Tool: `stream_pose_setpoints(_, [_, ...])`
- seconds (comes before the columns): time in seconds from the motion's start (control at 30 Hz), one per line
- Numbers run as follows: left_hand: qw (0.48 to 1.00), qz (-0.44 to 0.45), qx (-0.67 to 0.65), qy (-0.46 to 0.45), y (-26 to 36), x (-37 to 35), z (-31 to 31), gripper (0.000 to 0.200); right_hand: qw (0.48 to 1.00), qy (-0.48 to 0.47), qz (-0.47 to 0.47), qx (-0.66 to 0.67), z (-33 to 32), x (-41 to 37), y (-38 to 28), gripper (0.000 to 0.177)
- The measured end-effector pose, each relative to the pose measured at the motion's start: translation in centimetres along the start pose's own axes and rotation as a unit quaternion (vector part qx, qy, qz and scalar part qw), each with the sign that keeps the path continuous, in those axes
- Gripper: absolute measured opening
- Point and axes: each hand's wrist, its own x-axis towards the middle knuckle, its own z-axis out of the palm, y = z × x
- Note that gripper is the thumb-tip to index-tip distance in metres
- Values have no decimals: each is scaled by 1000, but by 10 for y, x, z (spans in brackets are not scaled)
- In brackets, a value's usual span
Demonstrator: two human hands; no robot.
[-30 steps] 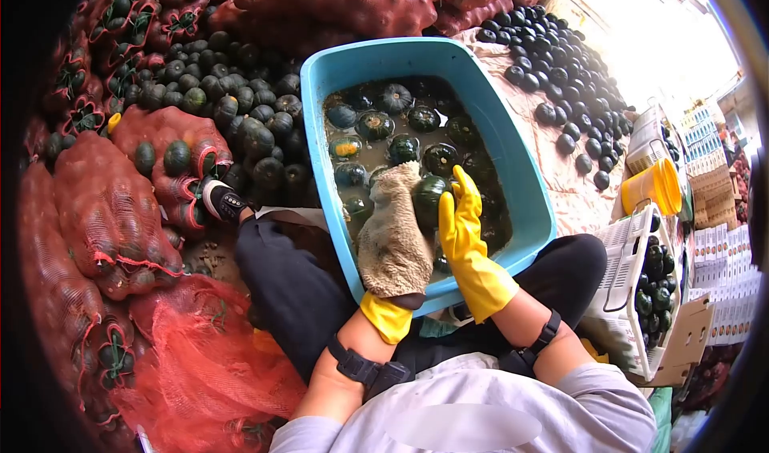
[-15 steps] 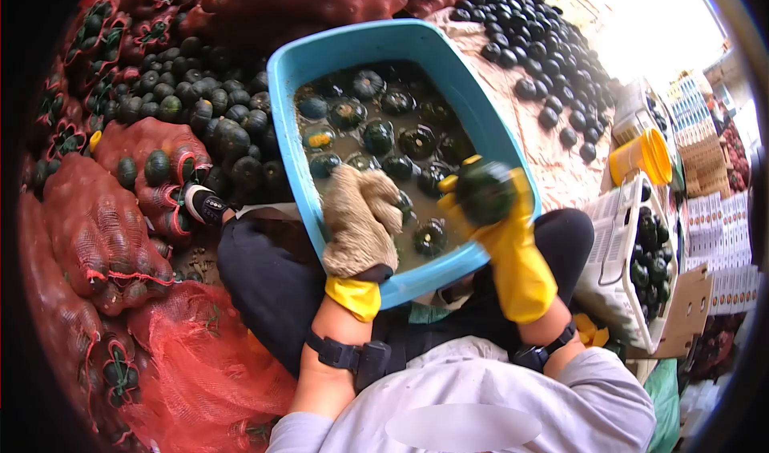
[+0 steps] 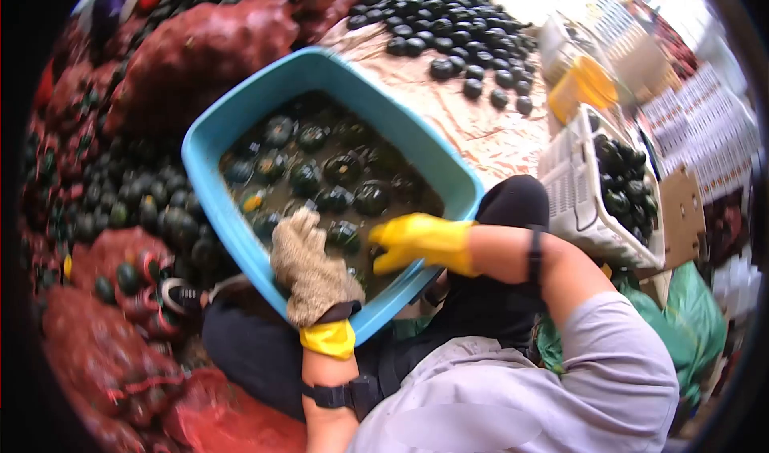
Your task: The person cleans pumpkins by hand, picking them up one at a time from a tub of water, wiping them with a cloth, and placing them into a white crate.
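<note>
Wet, round, dark green squashes (image 3: 343,169) lie partly submerged in the blue tub (image 3: 210,150), one orange-patched; a rough tan mitt (image 3: 306,283) covers the left hand (image 3: 311,262)

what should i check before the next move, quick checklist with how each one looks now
1. Left hand covered: ok, cloth mitt over a yellow glove
2. Right hand gripping a squash: cannot tell, fingers parted low over the tub, something dark beside them
3. Squash within reach: ok, several sit in the tub between the hands and its far end
4. Water clear: not ok, brown and murky
5. Crate empty: not ok, dark green produce inside
</note>
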Motion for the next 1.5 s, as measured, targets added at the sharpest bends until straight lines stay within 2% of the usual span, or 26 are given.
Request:
stream_pose_setpoints(0.03, [995,-76,-14,56,10,-5,12,32,997,-48,32,-49,8,1,-20,83])
stream_pose_setpoints(0.13, [991,-58,8,117,33,-58,69,37,977,-121,89,-148,69,84,11,86])
stream_pose_setpoints(0.27, [996,-66,31,48,24,-39,38,39,980,-150,89,-97,67,90,22,83])
stream_pose_setpoints(0.37, [995,-86,-2,49,26,-42,30,40,982,-171,76,22,41,73,25,80])
stream_pose_setpoints(0.47, [993,-84,4,80,21,-21,27,40,934,-170,48,311,4,44,17,77])
stream_pose_setpoints(0.57, [995,4,-70,-70,-12,8,-3,39,878,20,-180,443,9,22,4,86])
stream_pose_setpoints(0.67, [971,-49,-59,-228,-4,-8,44,38,887,273,-131,347,30,10,-53,71])
stream_pose_setpoints(0.7, [961,-66,-77,-256,-4,-28,56,38,819,465,-196,274,43,32,-49,62])
stream_pose_setpoints(0.77, [947,-125,-123,-268,-12,-48,65,38,787,551,-85,263,24,62,-40,61])
stream_pose_setpoints(0.83, [928,-162,-141,-305,-12,-47,61,40,756,501,50,418,9,46,-60,69])
stream_pose_setpoints(0.9, [894,-148,-121,-406,1,-48,62,43,823,371,-54,427,28,11,-71,67])
stream_pose_setpoints(0.93, [886,-48,-19,-461,-6,-35,45,42,849,342,-88,393,51,14,-70,71])
stream_pose_setpoints(0.97, [857,55,84,-505,-12,-22,28,43,836,430,-204,274,69,21,-62,68])
stream_pose_setpoints(1.03, [844,154,253,-448,-6,-34,41,42,804,435,-299,272,39,19,-44,64])
stream_pose_setpoints(1.07, [867,148,318,-354,-6,-52,51,40,792,525,-188,249,39,37,-42,66])
stream_pose_setpoints(1.1, [931,-67,17,-358,-18,-41,50,38,765,580,-109,257,33,59,-36,65])
stream_pose_setpoints(1.13, [886,-254,-294,-255,-21,-38,59,38,790,543,-113,261,29,50,-43,64])
stream_pose_setpoints(1.17, [891,-197,-226,-340,-16,-38,58,40,814,503,-118,265,28,37,-49,64])
stream_pose_setpoints(1.2, [887,-127,-160,-413,-3,-45,66,41,828,400,-240,311,20,16,-55,59])
stream_pose_setpoints(1.27, [958,-51,-92,-267,16,-68,66,50,870,264,-239,342,-1,-8,-52,51])
stream_pose_setpoints(1.3, [943,103,118,-294,20,-70,68,58,876,241,-208,361,-15,-18,-54,50])
stream_pose_setpoints(1.33, [876,260,312,-259,25,-72,71,68,836,430,-274,203,0,20,-34,44])
stream_pose_setpoints(1.37, [944,121,175,-252,24,-67,68,70,759,560,-312,-114,15,44,-15,45])
stream_pose_setpoints(1.43, [958,-152,-122,-209,24,-53,56,73,812,493,-262,172,21,19,-77,48])
stream_pose_setpoints(1.47, [943,82,163,-277,24,-43,40,71,834,475,-249,132,29,12,-77,57])
stream_pose_setpoints(1.5, [893,175,298,-287,25,-41,31,70,832,440,-311,130,21,7,-73,54])
